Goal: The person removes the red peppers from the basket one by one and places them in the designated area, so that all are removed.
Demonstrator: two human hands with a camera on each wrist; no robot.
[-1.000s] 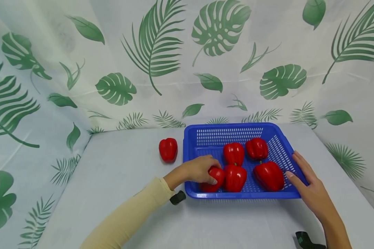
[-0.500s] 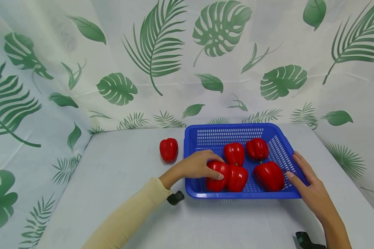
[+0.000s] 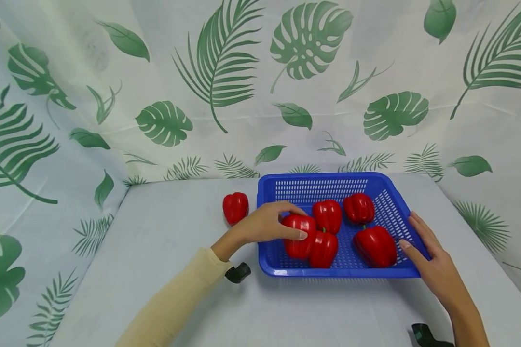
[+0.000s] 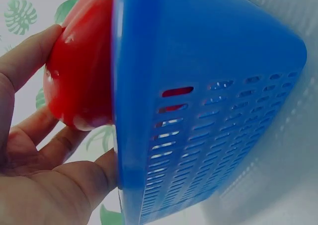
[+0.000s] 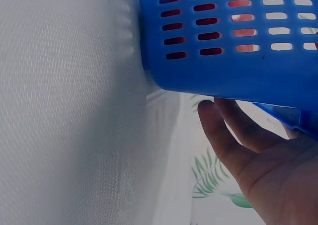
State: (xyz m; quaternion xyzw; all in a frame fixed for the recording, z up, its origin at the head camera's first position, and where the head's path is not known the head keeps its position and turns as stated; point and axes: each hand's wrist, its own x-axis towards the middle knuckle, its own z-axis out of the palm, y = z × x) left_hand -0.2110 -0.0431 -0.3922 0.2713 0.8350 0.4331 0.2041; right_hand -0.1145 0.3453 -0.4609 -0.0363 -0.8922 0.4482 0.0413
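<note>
My left hand [image 3: 271, 222] grips a red bell pepper [image 3: 299, 236] at the left end of a blue plastic basket [image 3: 330, 272]. In the left wrist view, that bell pepper [image 4: 82, 66] shows above the basket rim, with fingers curled round it. It touches or overlaps a second pepper [image 3: 323, 250]; I cannot tell which. Behind them stands another pepper [image 3: 327, 216], and two more, one at the back [image 3: 359, 208] and a front one [image 3: 376, 246], lie to the right. My right hand [image 3: 436, 262] holds the basket's right rim, thumb on top and fingers along the outside.
One red pepper [image 3: 236, 207] lies on the white table [image 3: 165, 241] just left of the basket, partly behind my left wrist. A leaf-printed curtain [image 3: 239, 86] rises behind and at both sides. Black wrist-camera mounts [image 3: 238, 273] sit at both wrists.
The gripped pepper first shifted right against its neighbour, then rose and moved slightly left with my left hand. The neighbouring pepper has tilted and shifted a little. My right hand stays put.
</note>
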